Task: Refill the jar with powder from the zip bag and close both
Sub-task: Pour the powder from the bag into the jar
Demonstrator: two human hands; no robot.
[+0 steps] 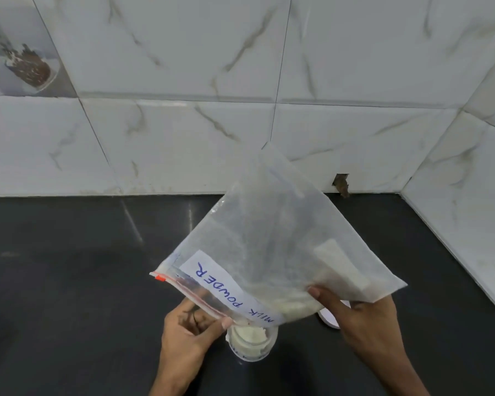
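A clear zip bag [272, 238] labelled "MILK POWDER" is tipped mouth-down over a small open jar [252, 342] on the black counter. Pale powder lies in the jar and gathers at the bag's lower corner. My left hand [189, 335] pinches the bag's red zip edge right beside the jar's rim. My right hand [363, 318] grips the bag's lower right side, thumb on the front. A white lid [330, 317] lies on the counter behind the right hand, mostly hidden.
The black counter [69, 281] runs back to a marble-tiled wall [183, 138] and meets a side wall on the right [469, 210]. A small broken gap [342, 184] shows at the wall's base.
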